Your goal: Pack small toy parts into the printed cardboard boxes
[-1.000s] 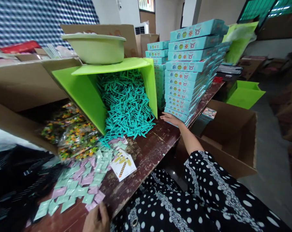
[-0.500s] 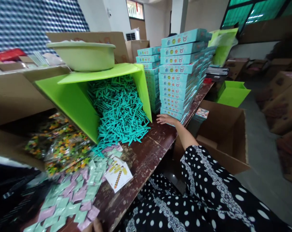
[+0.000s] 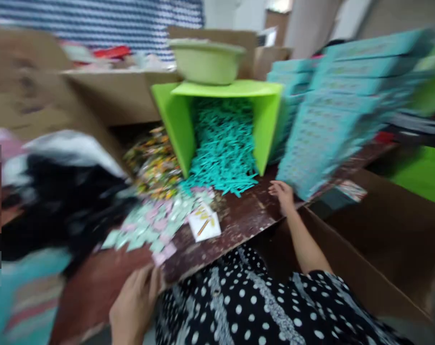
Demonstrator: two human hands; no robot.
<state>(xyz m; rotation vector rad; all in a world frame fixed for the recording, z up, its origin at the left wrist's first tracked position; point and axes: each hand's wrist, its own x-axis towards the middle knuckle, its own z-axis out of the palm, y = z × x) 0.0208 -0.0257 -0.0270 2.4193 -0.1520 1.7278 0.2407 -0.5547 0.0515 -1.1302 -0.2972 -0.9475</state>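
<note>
- The tabletop [image 3: 246, 225], dark worn wood, carried everything, with its near edge against the person's dotted black clothing [image 3: 260, 306]
- The stack of teal boxes [image 3: 332, 120] stood tall at the right end of the tabletop, probably piled there to stay within reach of the right arm; the picture was blurred, so its printing could not be read
- An open cardboard carton [image 3: 379, 239] sat lower, beside the tabletop on the right, below the stack
- The green bin [image 3: 264, 120] lay tipped on its side with its mouth toward the person, seemingly so that the teal sticks [image 3: 224, 153] could spill out onto the tabletop; a pale basin [image 3: 207, 61] rested on top of it
- Clear bags of coloured pieces [image 3: 154, 165] lay left of the bin, and flat green and pink packets [image 3: 152, 223] were spread in front, with a white card [image 3: 204, 223] at their right edge
- The right hand [image 3: 282, 193] lay flat and open, palm down, gripping nothing, just beside the foot of the teal box stack and near the spilled sticks
- The left hand [image 3: 134, 306] rested at the near edge of the tabletop, fingers loosely curved over it, holding no object, just below the nearest packets and well apart from the boxes
</note>
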